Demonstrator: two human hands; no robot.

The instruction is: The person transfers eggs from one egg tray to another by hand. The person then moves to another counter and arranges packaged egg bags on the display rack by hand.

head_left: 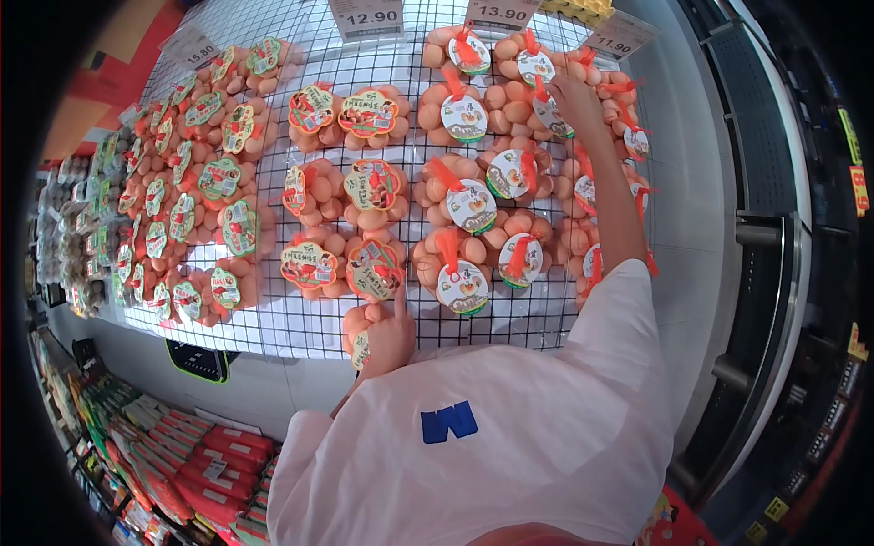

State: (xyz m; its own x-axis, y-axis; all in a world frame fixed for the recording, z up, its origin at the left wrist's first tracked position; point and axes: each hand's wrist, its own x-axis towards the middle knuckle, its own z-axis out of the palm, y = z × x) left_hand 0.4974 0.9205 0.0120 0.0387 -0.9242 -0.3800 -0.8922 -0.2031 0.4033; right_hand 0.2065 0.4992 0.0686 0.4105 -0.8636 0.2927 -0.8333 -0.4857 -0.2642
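Net bags of brown eggs with round labels lie in rows on a white surface under a black wire grid [501,336]. My left hand [390,338] is low at the front edge, beside a small bag of eggs [360,320]; its index finger points up toward a bag with a red and green label [375,269], and its other fingers are curled, with their grip partly hidden. Reaching far to the upper right, my right hand [569,94] is at the red top of a bag with a white round label [552,116]. Its fingers look closed there.
Price signs [368,18] stand along the back edge. More egg bags [218,178] fill the left side, with clear egg cartons [84,227] beyond. Red packages [214,464] lie at the lower left. A dark shelf unit [760,300] runs along the right.
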